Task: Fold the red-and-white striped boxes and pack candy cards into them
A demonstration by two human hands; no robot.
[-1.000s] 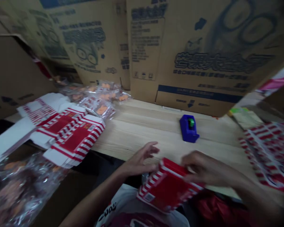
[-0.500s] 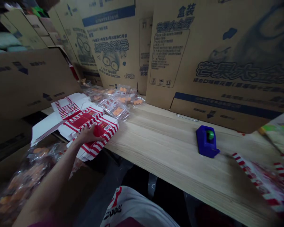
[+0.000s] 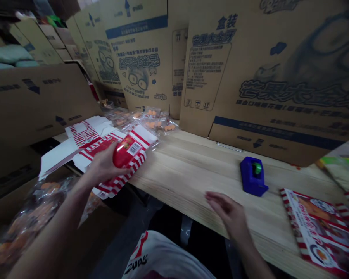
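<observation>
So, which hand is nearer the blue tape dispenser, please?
Right. The right hand is near the front of the blue tape dispenser, not touching; the left hand is far left, on a red-striped carton.

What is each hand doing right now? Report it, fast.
Left hand: closed on a red-and-white striped carton.
Right hand: open, holding nothing.

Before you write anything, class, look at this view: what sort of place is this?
Probably a small packing workroom for boxed goods: flattened brown cardboard cartons lean behind a pale wooden workbench, red-and-white striped paperboard boxes lie flat on it, and a blue tape dispenser stands nearby.
</observation>
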